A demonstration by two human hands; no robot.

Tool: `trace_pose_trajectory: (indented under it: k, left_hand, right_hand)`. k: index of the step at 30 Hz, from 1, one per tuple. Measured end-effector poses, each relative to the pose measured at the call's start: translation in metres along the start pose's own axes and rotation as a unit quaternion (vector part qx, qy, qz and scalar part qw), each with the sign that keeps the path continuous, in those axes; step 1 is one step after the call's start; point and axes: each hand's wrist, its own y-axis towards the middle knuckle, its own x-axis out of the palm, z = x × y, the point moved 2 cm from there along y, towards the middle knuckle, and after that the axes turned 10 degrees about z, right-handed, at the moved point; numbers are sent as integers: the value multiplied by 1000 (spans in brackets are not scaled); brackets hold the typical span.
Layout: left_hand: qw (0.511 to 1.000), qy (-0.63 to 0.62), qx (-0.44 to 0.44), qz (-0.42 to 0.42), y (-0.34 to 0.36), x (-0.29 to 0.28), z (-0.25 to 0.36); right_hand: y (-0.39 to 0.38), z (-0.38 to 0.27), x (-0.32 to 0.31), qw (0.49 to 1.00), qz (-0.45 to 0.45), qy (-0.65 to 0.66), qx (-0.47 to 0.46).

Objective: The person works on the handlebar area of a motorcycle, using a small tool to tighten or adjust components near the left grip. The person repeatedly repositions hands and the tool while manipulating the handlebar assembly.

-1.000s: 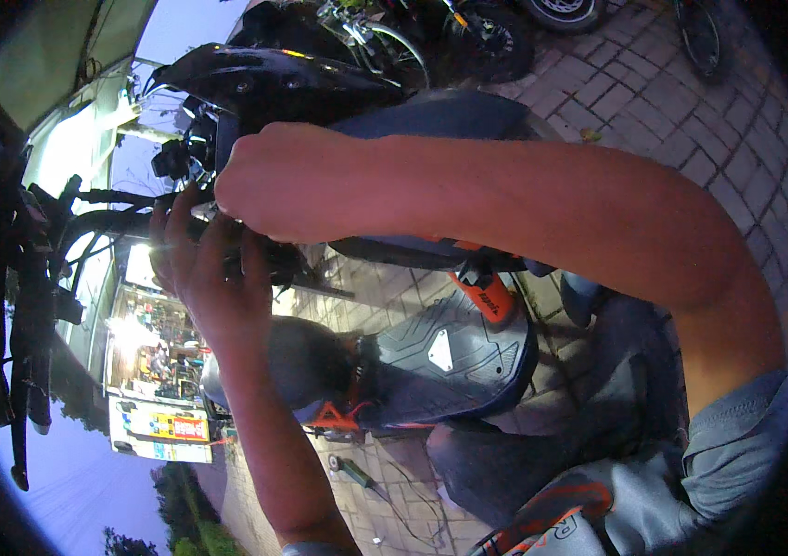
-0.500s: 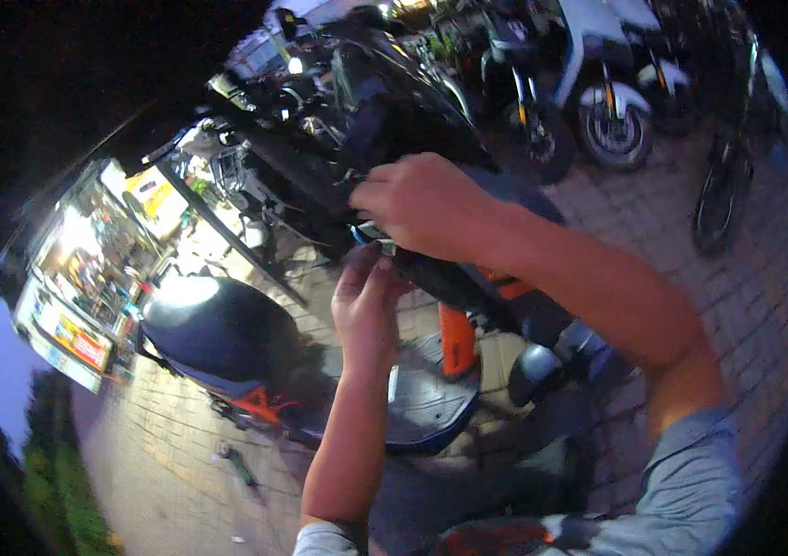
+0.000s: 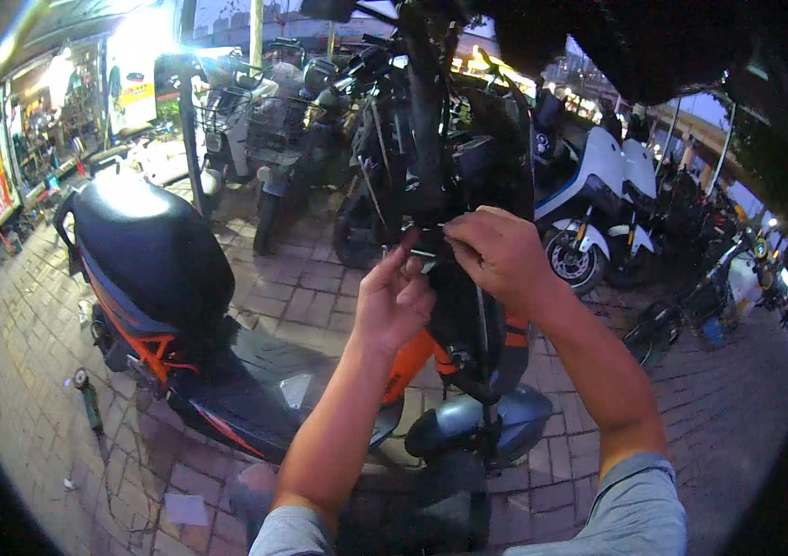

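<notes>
An electric scooter with a black seat (image 3: pixel 148 246) and orange trim stands crosswise in front of me. Both my hands are raised at its dark upright front part (image 3: pixel 424 120). My left hand (image 3: pixel 397 301) is closed, thumb and fingertips pinched at a small pale-edged piece whose kind I cannot make out. Just right of it, my right hand (image 3: pixel 501 248) is also pinched, its fingertips at a thin light-coloured bit. A small gap separates the two hands. Dark parts behind blend together and hide what the fingertips touch. Below sits the scooter's grey-blue front fender (image 3: pixel 526 428).
On the paving at left lies a corded hand-held power tool (image 3: pixel 88 400), near a pale flat sheet (image 3: pixel 186 509). Parked bikes, one with a wire basket (image 3: pixel 275 127), line the back. White scooters (image 3: pixel 589 190) stand at right. A lit shopfront (image 3: pixel 56 120) is far left.
My view has turned and levelled, so the scooter now appears more upright and further left. Both hands stay raised and pinched close together at the scooter's front part.
</notes>
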Motion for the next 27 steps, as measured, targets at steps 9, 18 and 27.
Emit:
trace_pose_trajectory:
  k: [9,18,27]
  left_hand:
    - [990,142,-3,1,-4,1,-3]
    - [993,119,-14,4,-8,9,-4]
    - [998,29,-48,-21,-8,7,1]
  right_hand:
    - [4,1,-3,997,-77,-31,-4]
    - [21,-11,-9,971,-186,-79,-125]
    - [30,-9,-11,981,-188,-34,-29]
